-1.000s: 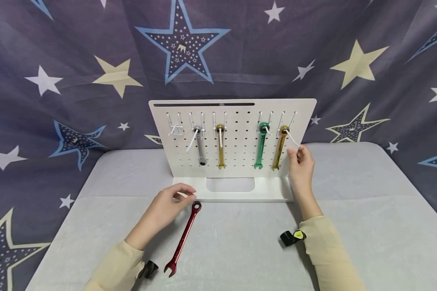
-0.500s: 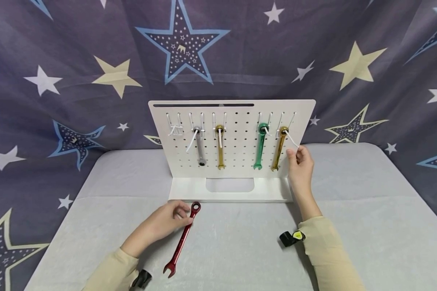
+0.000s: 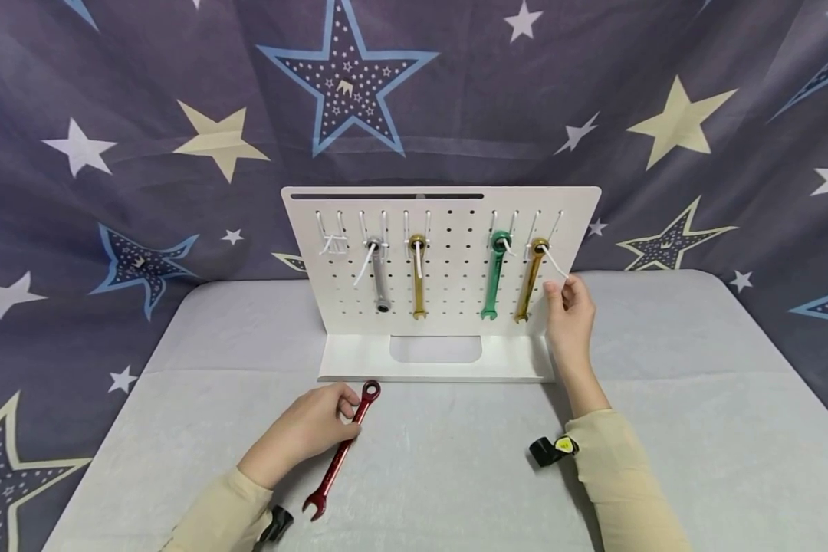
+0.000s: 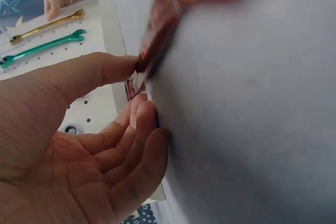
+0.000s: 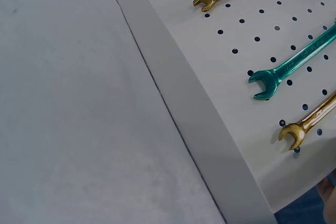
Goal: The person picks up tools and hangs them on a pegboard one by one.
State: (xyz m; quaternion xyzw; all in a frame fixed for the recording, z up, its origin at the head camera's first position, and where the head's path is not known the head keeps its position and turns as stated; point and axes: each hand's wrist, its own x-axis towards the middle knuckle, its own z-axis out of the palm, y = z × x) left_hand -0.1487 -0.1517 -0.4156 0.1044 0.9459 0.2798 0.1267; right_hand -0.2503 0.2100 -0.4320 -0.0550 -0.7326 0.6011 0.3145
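My left hand (image 3: pixel 310 423) pinches a red combination wrench (image 3: pixel 333 474) between thumb and fingers, just below its ring end. Its open end points toward me at the lower left. In the left wrist view the red wrench (image 4: pixel 163 30) is blurred, with the thumb pressed against its side. My right hand (image 3: pixel 571 318) grips the right edge of the white pegboard (image 3: pixel 455 287), thumb on the front face. Close by that thumb hangs a gold wrench (image 3: pixel 530 284) on a hook. A green wrench (image 3: pixel 494 276) hangs to its left.
Another gold wrench (image 3: pixel 418 284) and a silver wrench (image 3: pixel 379 280) hang farther left on the pegboard. A bare white hook (image 3: pixel 331 244) sticks out at the far left. The board's base (image 3: pixel 359 360) stands on a grey-white table (image 3: pixel 455 468), before a star-patterned curtain (image 3: pixel 469 115).
My left hand has come down from beside the board's base onto the red wrench and taken hold of it. The wrench's open end has shifted slightly left. My right hand stays on the pegboard.
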